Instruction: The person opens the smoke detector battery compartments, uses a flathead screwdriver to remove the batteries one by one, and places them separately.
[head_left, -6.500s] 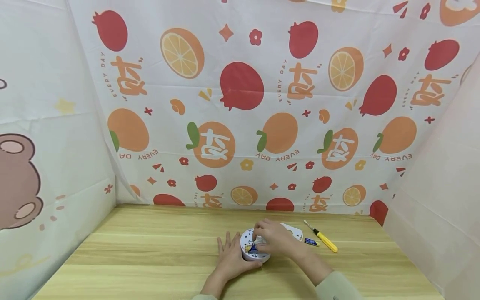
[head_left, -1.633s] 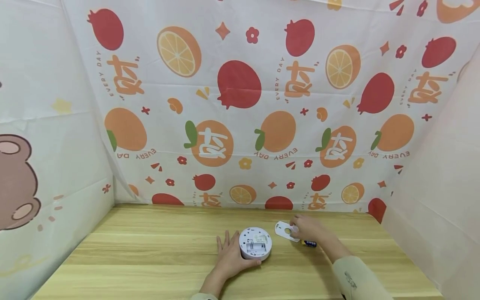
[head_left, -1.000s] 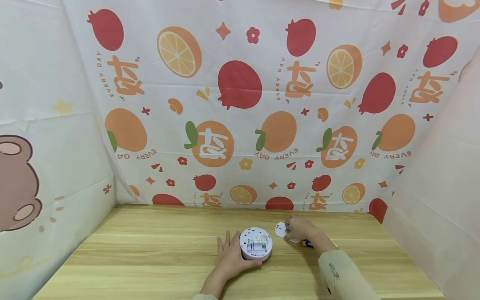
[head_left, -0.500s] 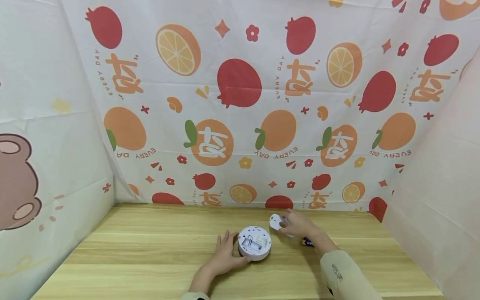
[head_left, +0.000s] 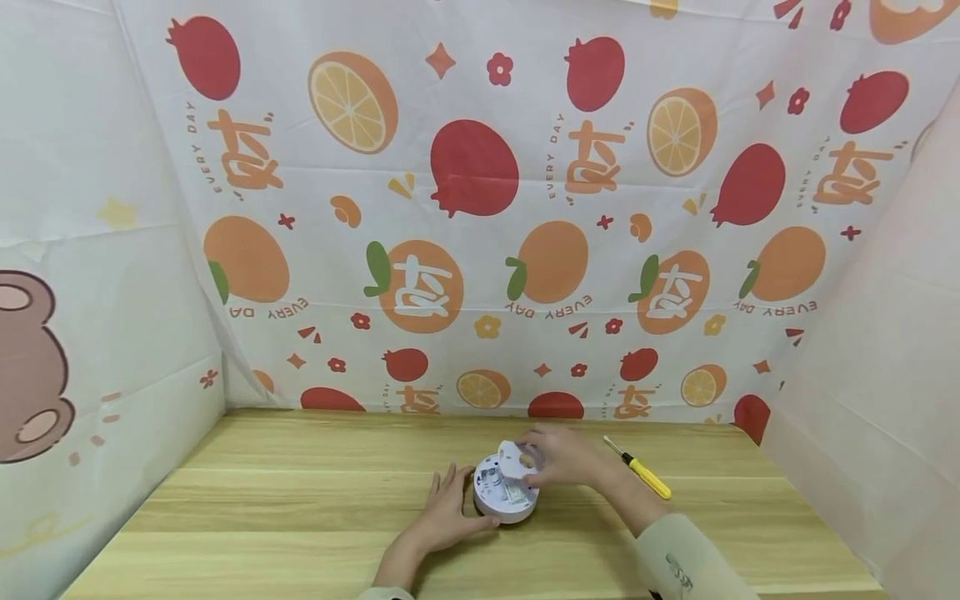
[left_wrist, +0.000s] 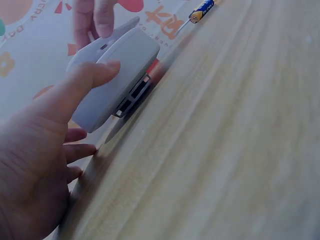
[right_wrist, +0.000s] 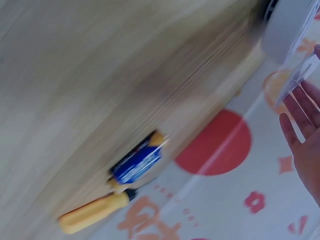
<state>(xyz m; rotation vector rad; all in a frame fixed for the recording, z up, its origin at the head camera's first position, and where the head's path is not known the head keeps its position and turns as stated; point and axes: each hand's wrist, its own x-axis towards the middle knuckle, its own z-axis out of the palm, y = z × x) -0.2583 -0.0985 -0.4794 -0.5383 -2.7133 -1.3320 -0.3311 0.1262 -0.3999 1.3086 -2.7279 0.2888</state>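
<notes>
A round white smoke detector [head_left: 504,505] lies back side up, its battery compartment showing. My left hand [head_left: 444,515] holds it by the side; in the left wrist view the thumb presses its rim and the housing sits tilted, a slotted part beneath it. Between thumb and fingers, my right hand [head_left: 564,457] pinches a white mounting plate [head_left: 512,457] with a round hole. That plate hangs over the far part of the detector's back; whether the two touch I cannot tell. Blue-and-yellow batteries [right_wrist: 137,160] lie apart from both hands, hidden behind the right forearm in the head view.
A screwdriver with a yellow handle [head_left: 651,480] lies on the wooden table [head_left: 315,500] to the right, beyond the right forearm. A fruit-print cloth [head_left: 420,192] hangs along the table's far edge, with pale cloths at both sides.
Earlier my right hand worked at the battery compartment, which then stood empty. Since then it has picked up the plate from the table and carried it left over the detector; the detector has turned slightly.
</notes>
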